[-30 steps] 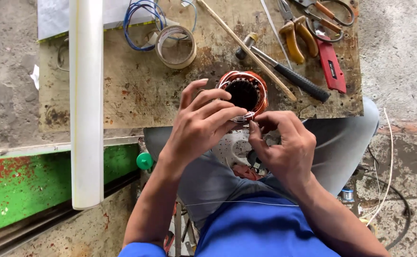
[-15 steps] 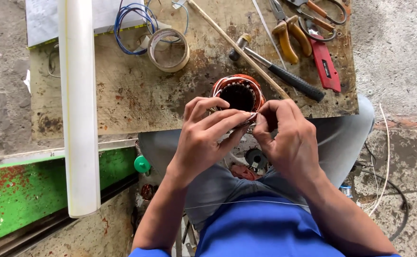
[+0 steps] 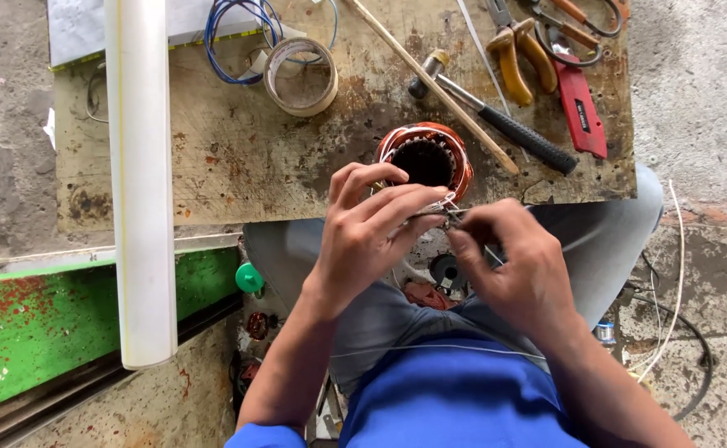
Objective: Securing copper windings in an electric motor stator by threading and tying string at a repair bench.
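Observation:
A round motor stator with copper-coloured windings (image 3: 426,155) rests at the near edge of a worn wooden board (image 3: 239,158). My left hand (image 3: 372,236) pinches thin wire ends (image 3: 442,207) that lead from the stator, just in front of it. My right hand (image 3: 513,265) meets it from the right, fingertips closed on the same wire ends. Both hands hover over my lap, above a small grey motor part (image 3: 445,270) between my knees.
A white plastic pipe (image 3: 139,182) lies across the board's left side. Tape roll (image 3: 300,76), blue wire coil (image 3: 235,33), hammer (image 3: 496,120), wooden stick (image 3: 430,83), yellow-handled pliers (image 3: 525,58) and a red tool (image 3: 581,112) lie on the board. A green beam (image 3: 40,323) runs lower left.
The view has shifted slightly, and my hands have dropped a little nearer to me. My right hand slid right, drawing the wire ends out from the stator.

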